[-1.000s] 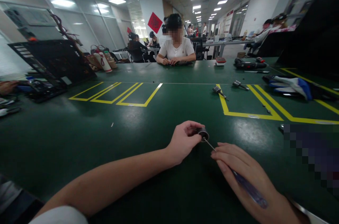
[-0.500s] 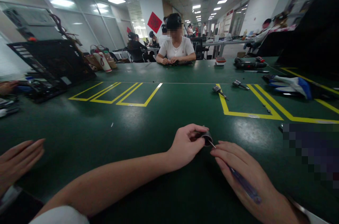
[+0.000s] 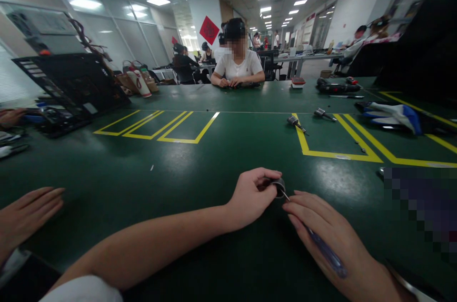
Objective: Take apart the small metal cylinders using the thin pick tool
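Note:
My left hand [image 3: 250, 197] is closed around a small dark-grey cylindrical part [image 3: 281, 186], its round hollow end turned towards my right hand. In my right hand [image 3: 328, 235] is a screwdriver [image 3: 326, 252] with a see-through purple handle lying under the palm. Its thin metal shaft slants up to the left from my fingertips and enters the hollow end of the part. The tip is hidden inside. Both hands are just above the green table [image 3: 200, 178], close to each other.
Two dark metal parts with shafts [image 3: 295, 123] [image 3: 324, 114] lie near yellow tape [image 3: 342, 155]. Blue-and-white gloves [image 3: 396, 115] and a black tool [image 3: 337, 85] are at right. Another person's hand [image 3: 32, 214] is at left; a co-worker [image 3: 237, 66] sits opposite.
The screwdriver's handle end has shifted slightly to the left with my right hand. My left hand keeps its hold on the cylindrical part, almost unmoved.

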The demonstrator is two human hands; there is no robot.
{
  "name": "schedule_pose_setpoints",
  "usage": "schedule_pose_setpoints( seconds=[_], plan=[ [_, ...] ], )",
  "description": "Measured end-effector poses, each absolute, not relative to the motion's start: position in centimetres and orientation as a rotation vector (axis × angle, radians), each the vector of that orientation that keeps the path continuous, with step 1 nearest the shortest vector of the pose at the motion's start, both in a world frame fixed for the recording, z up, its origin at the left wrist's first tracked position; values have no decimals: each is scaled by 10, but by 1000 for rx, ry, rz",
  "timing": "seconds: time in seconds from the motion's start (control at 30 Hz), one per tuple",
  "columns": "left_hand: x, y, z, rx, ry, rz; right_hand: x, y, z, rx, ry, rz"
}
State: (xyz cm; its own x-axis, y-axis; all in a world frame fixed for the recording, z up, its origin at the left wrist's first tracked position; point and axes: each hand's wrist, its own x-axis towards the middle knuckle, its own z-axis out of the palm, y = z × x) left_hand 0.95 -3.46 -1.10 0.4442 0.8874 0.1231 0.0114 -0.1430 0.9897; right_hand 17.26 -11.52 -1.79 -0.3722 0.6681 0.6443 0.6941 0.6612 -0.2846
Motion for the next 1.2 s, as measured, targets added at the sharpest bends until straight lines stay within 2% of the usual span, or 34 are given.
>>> schedule_pose_setpoints(
  seconds=[1.2],
  plan=[
    [11,-36,-12,1546,852,963,173,-118,-17,-1069,-2115,10]
  ],
)
